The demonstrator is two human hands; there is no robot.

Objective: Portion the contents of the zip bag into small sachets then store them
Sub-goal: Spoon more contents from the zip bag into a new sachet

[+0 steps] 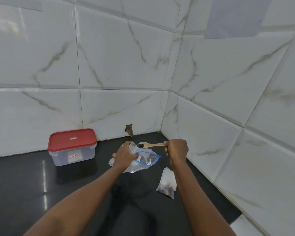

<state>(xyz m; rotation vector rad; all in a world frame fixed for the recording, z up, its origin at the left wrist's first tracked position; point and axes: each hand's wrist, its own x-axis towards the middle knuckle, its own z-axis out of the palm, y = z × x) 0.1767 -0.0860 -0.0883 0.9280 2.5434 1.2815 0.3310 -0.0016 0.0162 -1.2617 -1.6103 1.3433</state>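
Zip bag is slumped on the black counter mid-frame, blue-rimmed mouth gaping toward the right, and the left hand is clamped down over its left side. Looks like that same hand is also pinching a small sachet at its far side, though honestly I can't tell where sachet plastic ends and bag plastic begins.

Right hand is fisted around the handle end of a wooden spoon. The spoon's long axis runs pretty much straight left-right, bowl toward the left hand, with a little heap of dark bits riding in it.

Key thing: the bowl is right at the sachet's mouth, touching or just beside it, and it's beyond the zip bag's opening, not over it. So I'd guess the next bit is a tip into the sachet, with the right hand doing the moving, since the sachet lies directly left of the spoon's tip.

A couple of filled sachets lie by the right forearm, and a red-lidded container, lid on, waits well off to the left by the wall.
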